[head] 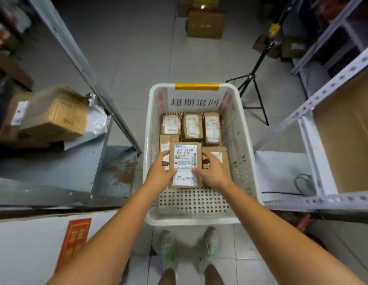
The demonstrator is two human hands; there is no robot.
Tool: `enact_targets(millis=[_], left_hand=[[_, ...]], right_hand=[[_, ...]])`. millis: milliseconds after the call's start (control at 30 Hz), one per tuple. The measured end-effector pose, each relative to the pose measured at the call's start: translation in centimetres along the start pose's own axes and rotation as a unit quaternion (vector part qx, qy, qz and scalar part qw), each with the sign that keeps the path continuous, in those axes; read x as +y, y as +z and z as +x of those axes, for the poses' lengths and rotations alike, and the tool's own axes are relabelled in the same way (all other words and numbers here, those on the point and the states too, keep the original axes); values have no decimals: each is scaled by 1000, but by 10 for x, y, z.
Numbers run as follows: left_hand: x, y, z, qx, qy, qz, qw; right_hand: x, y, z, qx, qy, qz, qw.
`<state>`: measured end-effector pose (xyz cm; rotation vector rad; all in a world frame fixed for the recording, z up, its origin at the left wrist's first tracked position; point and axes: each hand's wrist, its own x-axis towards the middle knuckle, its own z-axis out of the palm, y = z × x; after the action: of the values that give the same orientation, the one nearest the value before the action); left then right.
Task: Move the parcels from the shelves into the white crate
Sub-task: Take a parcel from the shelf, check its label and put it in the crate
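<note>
Wide-angle view under even, cool indoor light, brightest at the centre on the white crate (150, 120) and the pale floor (138, 58). The corners darken, most at the top left. Straight shelf posts (80, 64) bow and lean inward near the edges. The label on the parcel (185, 159) at centre is sharp and readable. The boxes (55, 116) at left are smeared by blur, and a plastic bag (97, 122) beside them glares white. Soft, faint shadows lie around the shoes (167, 245).

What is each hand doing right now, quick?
Left hand: grips the left edge of the labelled parcel, over the white crate.
Right hand: grips the same parcel's right edge.
</note>
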<state>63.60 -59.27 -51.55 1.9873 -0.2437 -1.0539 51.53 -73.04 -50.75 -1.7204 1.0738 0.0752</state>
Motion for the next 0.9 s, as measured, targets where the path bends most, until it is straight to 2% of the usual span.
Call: enact_targets(millis=[133,367,600,900], left_hand=[[-44,20,16,9,-47,9,999],[-104,60,39,-8,-113,-5,993],[-146,92,59,-52,-153,13,987],[-167,102,86,-99,-166,71,979]], right_hand=[[41,23,23,-50,28,-20,998],[105,45,47,-92,73,-77,990],[155,56,58,-97,113,-119,982],[186,71,71,-81,157,-109,978]])
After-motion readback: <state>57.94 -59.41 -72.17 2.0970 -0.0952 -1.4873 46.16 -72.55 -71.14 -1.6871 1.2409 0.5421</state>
